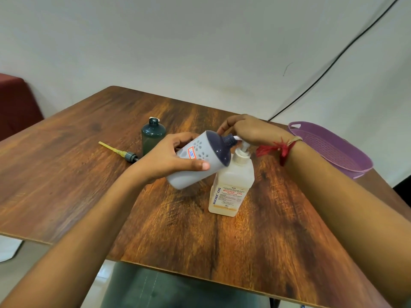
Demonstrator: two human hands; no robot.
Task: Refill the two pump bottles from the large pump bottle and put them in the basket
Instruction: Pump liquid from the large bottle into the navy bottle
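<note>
L grip [173, 158] clamped on tilted grey dark-topped plastic bottle [195, 165]; R grip [251, 130] curled over head of translucent large pump bottle [232, 187]; neck may slip off nozzle, so spill.

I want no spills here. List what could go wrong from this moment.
1. The grey bottle, tilted in the left hand, meets the spout of the large bottle at a narrow neck; liquid may miss and run onto the table.
2. The right hand sits on top of the large bottle; nothing steadies its body, so it could tip.
3. The green bottle stands open behind; an arm could knock it.
</note>
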